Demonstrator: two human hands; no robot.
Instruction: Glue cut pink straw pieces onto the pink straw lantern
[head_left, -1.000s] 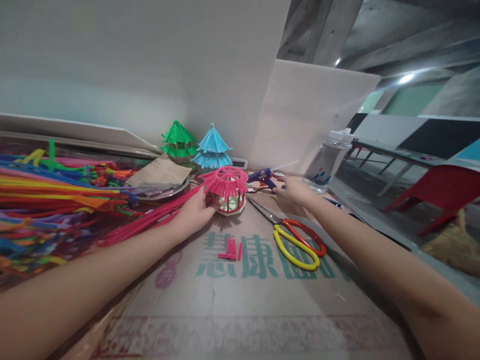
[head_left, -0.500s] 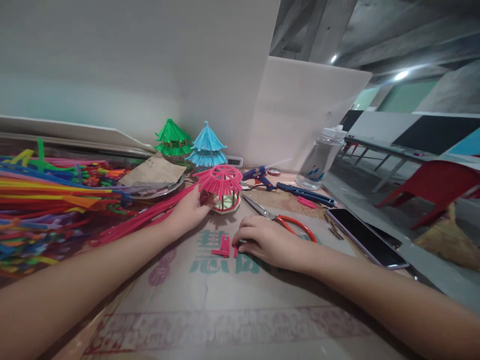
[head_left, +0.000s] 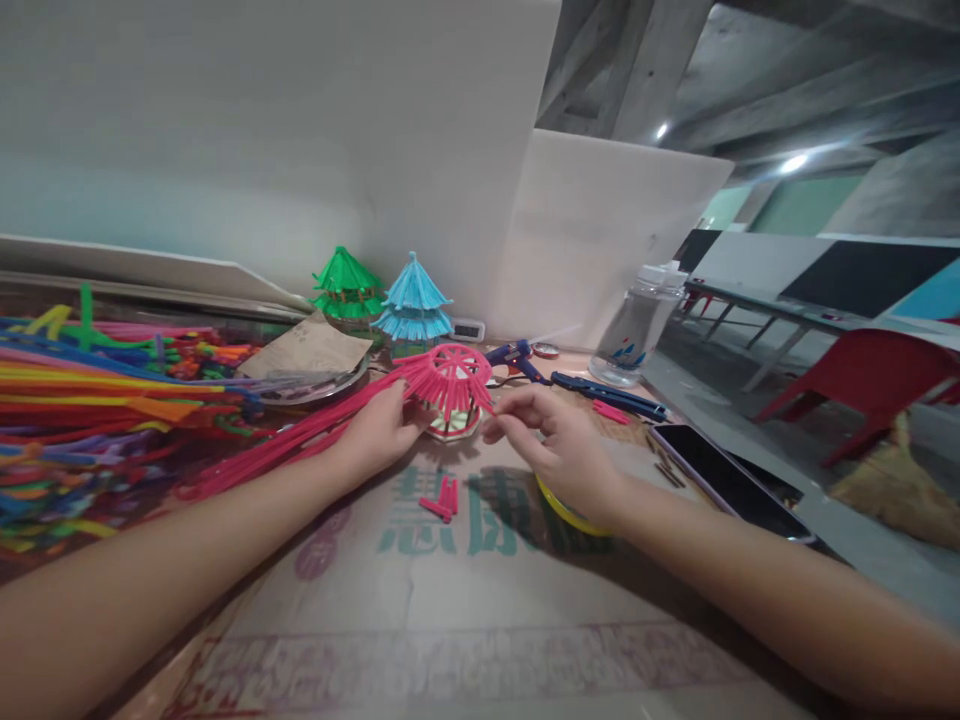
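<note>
A small pavilion model with a pink slatted roof (head_left: 455, 378) stands at the middle of the work surface. My left hand (head_left: 386, 425) grips its left side, fingers partly hidden behind the roof edge. Thumb and fingertips of my right hand (head_left: 551, 435) are pinched at the roof's right edge; a pink strip seems to be between them, hard to separate from the roof. Several short pink pieces (head_left: 448, 497) lie on the printed sheet (head_left: 420, 590) in front. Orange-yellow scissor handles (head_left: 570, 512) show under my right hand.
Green (head_left: 345, 280) and blue (head_left: 414, 297) tiered models stand behind. Colourful pipe cleaners (head_left: 112, 400) fill the left. A glue gun (head_left: 517, 358), blue cutter (head_left: 607, 393), water bottle (head_left: 634, 325) and phone (head_left: 727, 480) are at the right.
My right hand has risen from the short pink pieces to the pink roof's right edge. The pink model has shifted slightly right and down in the view, with my left hand still at it.
</note>
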